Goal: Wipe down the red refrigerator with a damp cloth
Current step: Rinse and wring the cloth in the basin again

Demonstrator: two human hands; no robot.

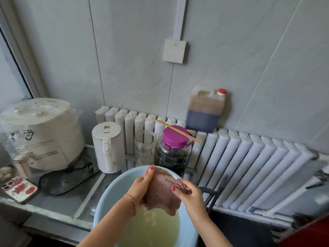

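Hands (142, 186) (188, 193) gripping cloth (162, 191) (pinkish), above basin (110, 195)

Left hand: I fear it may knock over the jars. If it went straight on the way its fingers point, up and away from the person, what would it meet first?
Probably the dark glass jar with the purple lid, just beyond the light blue basin's far rim; the left hand grips the pinkish cloth. Depth is unclear.
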